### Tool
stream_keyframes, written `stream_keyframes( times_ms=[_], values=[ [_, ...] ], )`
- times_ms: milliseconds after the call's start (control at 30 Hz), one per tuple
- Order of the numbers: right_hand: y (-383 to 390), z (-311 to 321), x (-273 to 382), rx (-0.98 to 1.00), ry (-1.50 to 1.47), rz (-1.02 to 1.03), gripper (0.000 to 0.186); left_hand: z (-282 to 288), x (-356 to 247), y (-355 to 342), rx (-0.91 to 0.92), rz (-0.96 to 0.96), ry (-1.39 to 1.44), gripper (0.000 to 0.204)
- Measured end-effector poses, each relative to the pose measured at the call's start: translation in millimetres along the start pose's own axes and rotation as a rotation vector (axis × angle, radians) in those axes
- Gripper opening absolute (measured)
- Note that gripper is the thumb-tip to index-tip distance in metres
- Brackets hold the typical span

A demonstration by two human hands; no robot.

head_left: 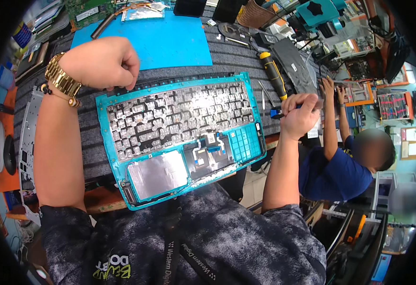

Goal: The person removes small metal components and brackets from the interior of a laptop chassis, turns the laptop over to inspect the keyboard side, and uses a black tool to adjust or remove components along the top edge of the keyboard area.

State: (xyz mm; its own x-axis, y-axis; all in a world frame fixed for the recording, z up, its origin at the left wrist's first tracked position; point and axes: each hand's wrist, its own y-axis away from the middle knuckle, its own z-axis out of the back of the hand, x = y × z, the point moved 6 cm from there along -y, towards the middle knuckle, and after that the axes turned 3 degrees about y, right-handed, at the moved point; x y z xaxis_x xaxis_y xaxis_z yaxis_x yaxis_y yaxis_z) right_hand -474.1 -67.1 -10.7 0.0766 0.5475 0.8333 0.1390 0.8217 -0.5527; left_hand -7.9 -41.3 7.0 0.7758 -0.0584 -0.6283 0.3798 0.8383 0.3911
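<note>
Teal plastic laptop keyboard shell (179,137) lies underside-up on the counter (227,57). Left hand (106,61) fingers pinch its top edge. Right hand (299,114) fingers grip a small blue-handled tool (278,114).

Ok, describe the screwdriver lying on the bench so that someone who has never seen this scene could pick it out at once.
Start at the teal laptop palmrest lying underside up on the grey ribbed mat. Just past its upper right corner, above the right hand, lies the screwdriver. Its thick yellow-and-black handle sets it apart from the thin metal tweezers beside it.
</note>
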Motion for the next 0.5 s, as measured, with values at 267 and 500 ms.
stream_keyframes(
  times_ms=[267,500],
  values=[
    [-13.3,5.8,2.7,-0.071,0.025,-0.137,0.058,-1.4,-3.8,9.6,-0.052,0.06,-0.112,0.019],
    [-10.3,12.2,-5.3,-0.077,-0.054,-0.16,0.053,-3.9,-8.2,24.6,-0.123,-0.092,-0.165,0.017]
  ],
)
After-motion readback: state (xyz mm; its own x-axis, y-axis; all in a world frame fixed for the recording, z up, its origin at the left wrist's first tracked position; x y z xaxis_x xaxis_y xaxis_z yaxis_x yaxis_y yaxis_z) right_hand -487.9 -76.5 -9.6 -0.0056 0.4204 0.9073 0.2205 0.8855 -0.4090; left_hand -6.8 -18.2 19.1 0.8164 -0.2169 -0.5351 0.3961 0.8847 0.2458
